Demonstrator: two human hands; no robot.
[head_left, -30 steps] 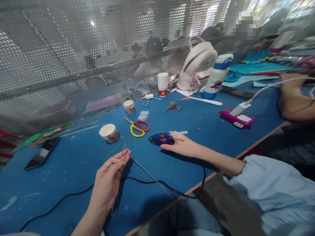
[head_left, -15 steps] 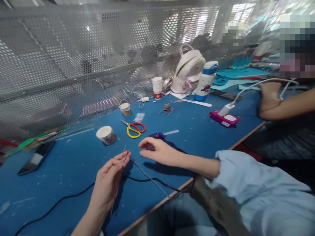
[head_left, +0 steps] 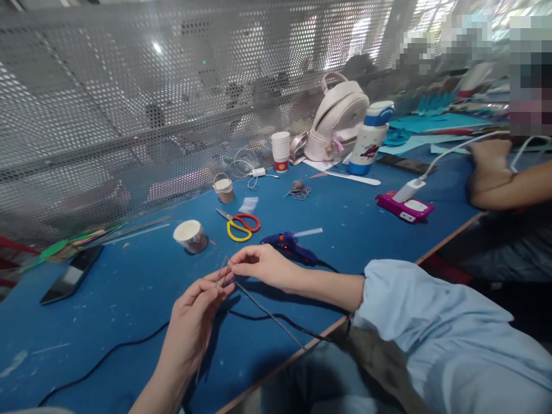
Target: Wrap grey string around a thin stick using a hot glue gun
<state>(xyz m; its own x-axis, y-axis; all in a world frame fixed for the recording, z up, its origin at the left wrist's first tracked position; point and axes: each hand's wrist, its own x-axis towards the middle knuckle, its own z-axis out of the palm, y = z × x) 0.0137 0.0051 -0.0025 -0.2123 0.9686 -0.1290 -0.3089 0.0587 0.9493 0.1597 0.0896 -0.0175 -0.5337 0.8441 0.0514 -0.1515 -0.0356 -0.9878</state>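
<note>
My left hand (head_left: 196,313) is closed in a pinch on a thin grey cord (head_left: 269,315). One length of it trails down to the right over the table edge, and a short end sticks up at the fingertips. Another thin strand hangs below the palm. My right hand (head_left: 269,267) has its thumb and forefinger pressed together at my left fingertips, seemingly on the same cord; the exact grip is too small to see. Just behind my right hand lies a blue glue gun (head_left: 295,250) with a clear glue stick (head_left: 309,232) poking out.
Scissors (head_left: 240,224), a roll of tape (head_left: 190,236), a smaller roll (head_left: 224,190) and a grey cord bundle (head_left: 298,190) lie beyond my hands. Further back are paper cups (head_left: 280,152), a backpack (head_left: 338,123) and a bottle (head_left: 370,141). A purple power strip (head_left: 404,207) is near another person's arm.
My right hand has moved left from above the glue gun to my left fingertips, its fingers closing. More of the glue gun now shows. The view has shifted slightly.
</note>
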